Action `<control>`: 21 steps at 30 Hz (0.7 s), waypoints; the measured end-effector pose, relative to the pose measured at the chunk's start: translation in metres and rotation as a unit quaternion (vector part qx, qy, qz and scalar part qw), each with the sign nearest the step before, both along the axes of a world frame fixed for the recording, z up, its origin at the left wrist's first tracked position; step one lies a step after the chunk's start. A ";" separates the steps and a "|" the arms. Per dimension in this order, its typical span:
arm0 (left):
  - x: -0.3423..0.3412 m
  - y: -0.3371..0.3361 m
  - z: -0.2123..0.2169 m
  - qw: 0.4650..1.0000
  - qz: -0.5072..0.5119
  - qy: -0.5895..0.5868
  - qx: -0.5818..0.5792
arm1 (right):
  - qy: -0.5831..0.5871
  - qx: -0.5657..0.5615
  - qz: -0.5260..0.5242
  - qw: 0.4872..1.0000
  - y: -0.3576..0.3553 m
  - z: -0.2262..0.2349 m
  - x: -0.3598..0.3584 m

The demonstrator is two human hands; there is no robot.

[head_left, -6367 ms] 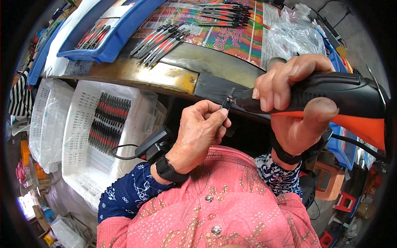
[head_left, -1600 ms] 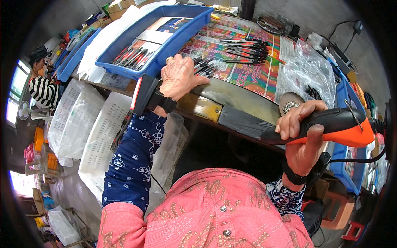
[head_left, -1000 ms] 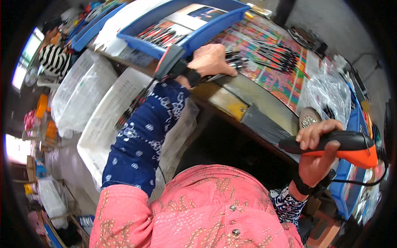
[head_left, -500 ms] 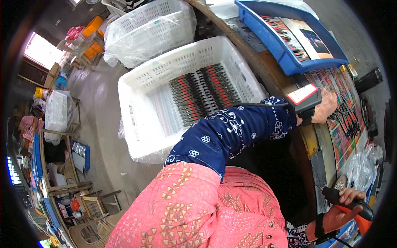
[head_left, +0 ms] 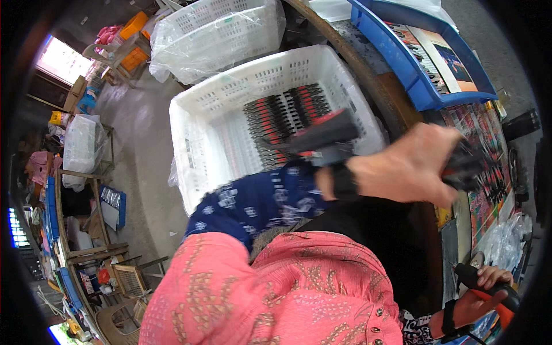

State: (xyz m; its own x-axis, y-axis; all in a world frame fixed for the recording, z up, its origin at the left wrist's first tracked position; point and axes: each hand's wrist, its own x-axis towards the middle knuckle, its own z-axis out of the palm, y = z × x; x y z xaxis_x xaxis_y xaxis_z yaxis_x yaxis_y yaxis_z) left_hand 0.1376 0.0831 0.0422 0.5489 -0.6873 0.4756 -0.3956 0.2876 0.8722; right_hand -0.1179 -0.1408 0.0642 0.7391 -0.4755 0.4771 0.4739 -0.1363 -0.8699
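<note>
Pink shirt (head_left: 276, 287) nearest. Left hand (head_left: 402, 167) was motion-blurred, hanging between crate and bench edge, thumb and fingers closed round a bunch of dark pens (head_left: 464, 164); count couldn't be told. Dark wrist unit (head_left: 326, 135) overlapped the crate in view. Right hand (head_left: 468, 306), lower right, had fingers wrapped on a black-and-orange handheld tool (head_left: 509, 300), thin tip pointing up-left. White crate (head_left: 184, 144) sat left of the bench, black-and-red pens (head_left: 269, 121) laid inside in two side-by-side rows. More pens (head_left: 493, 181) lay on the bench's colourful printed sheet (head_left: 478, 210), clear plastic (head_left: 503, 238) near them. Blue tray (head_left: 425, 96) beyond held pens and cards. Plastic-wrapped crate (head_left: 224, 43) stood just past the white one.
</note>
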 end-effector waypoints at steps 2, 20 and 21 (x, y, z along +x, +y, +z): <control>0.012 0.047 -0.006 0.995 0.048 0.081 0.045 | 0.012 -0.025 -0.004 1.000 -0.001 0.000 0.002; 0.141 0.290 -0.307 0.549 0.527 0.578 -0.293 | 0.048 -0.052 -0.015 0.997 0.001 0.003 0.032; 0.146 0.292 -0.313 0.536 0.535 0.573 -0.313 | 0.049 -0.062 -0.032 0.996 0.001 0.003 0.033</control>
State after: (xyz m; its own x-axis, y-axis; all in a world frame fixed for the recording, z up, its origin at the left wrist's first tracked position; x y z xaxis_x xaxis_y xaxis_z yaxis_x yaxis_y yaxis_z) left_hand 0.2840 0.3753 -0.2710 0.6482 0.4104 -0.6414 0.0668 0.8084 0.5848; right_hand -0.0852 -0.1400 0.0671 0.7555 -0.4641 0.4624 0.3745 -0.2731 -0.8861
